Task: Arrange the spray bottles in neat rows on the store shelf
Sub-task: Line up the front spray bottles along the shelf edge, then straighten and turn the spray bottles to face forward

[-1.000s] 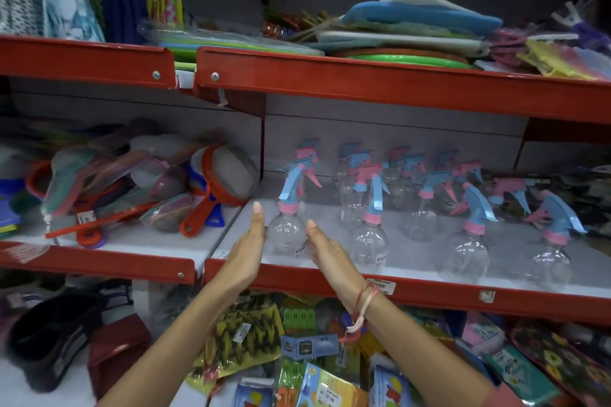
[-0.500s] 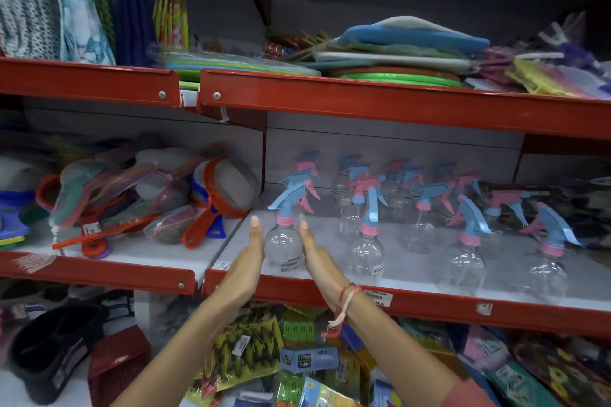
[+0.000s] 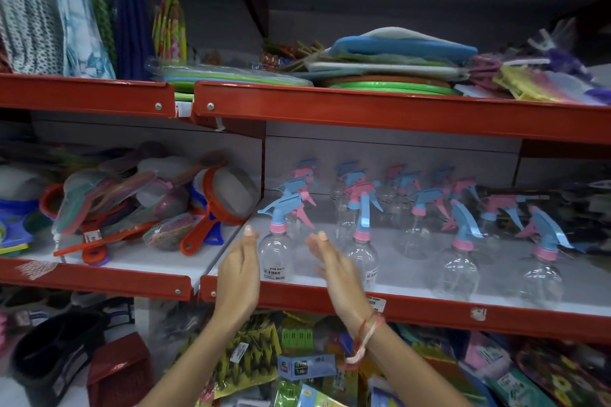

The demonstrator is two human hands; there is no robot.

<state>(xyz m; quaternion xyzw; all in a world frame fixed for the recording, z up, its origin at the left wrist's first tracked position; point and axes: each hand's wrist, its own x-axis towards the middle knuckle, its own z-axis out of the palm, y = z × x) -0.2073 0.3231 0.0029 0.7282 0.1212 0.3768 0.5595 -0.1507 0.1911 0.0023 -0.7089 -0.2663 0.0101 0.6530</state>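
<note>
Several clear spray bottles with blue and pink trigger heads stand on the white shelf (image 3: pixel 413 287) with a red front lip. The front-left bottle (image 3: pixel 276 253) stands upright between my hands. My left hand (image 3: pixel 239 274) is flat against its left side, fingers straight. My right hand (image 3: pixel 334 269) is open just right of it, a small gap showing, and partly covers the neighbouring bottle (image 3: pixel 363 251). Two more bottles (image 3: pixel 461 266) stand along the front to the right, the last one (image 3: pixel 542 269) near the right edge. Others crowd behind in loose rows.
Left shelf bay holds orange-handled strainers (image 3: pixel 211 208) and wrapped utensils. The upper red shelf (image 3: pixel 396 109) carries stacked plates and cloths close above the bottles. Packaged goods (image 3: pixel 297 370) fill the bin below my arms.
My hands stayed either side of the front-left bottle, which shifted slightly left toward the shelf's corner. My right hand has opened away from it a little.
</note>
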